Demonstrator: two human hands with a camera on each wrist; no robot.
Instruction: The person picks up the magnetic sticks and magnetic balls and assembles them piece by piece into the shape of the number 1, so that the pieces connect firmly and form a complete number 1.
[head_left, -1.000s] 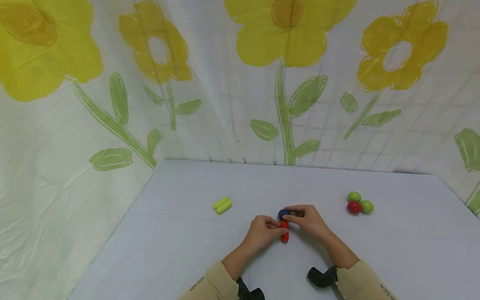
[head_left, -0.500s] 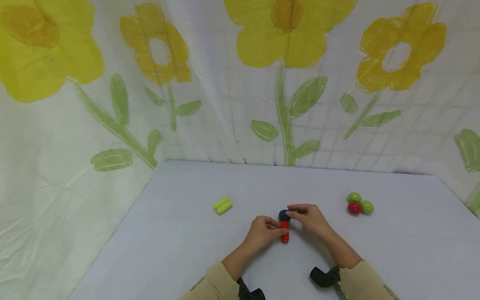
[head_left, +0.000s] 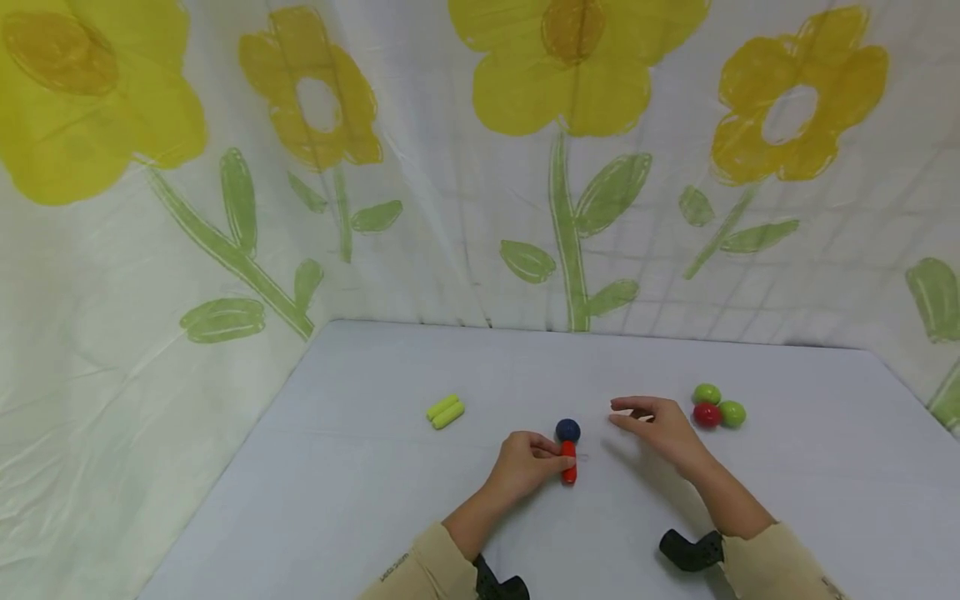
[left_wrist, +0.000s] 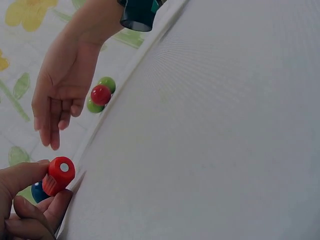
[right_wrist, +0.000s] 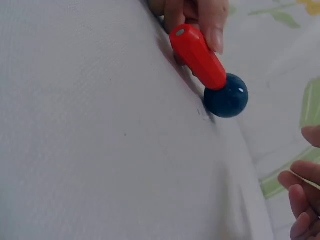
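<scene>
My left hand (head_left: pixel 522 462) pinches a red rod (head_left: pixel 569 468) between thumb and fingers. At the rod's far end a dark blue ball (head_left: pixel 567 430) touches it, as the right wrist view shows. A round pale spot sits on the near end of the red rod (right_wrist: pixel 200 57). To the right of the ball, my right hand (head_left: pixel 663 429) hangs above the table, apart from everything, with its fingers loosely extended and nothing between them. In the left wrist view the blue ball (left_wrist: pixel 39 192) is mostly hidden behind the rod and fingers.
Two yellow-green rods (head_left: pixel 446 411) lie side by side at the left. Two green balls (head_left: pixel 732 413) and a red ball (head_left: pixel 707 415) touch each other at the right, beyond my right hand. A flower-printed curtain (head_left: pixel 450 208) hangs behind the white table (head_left: pixel 337 500).
My right hand has let go of the blue ball and moved off to the right. The left hand stays in place with the red rod, and the ball remains at its end.
</scene>
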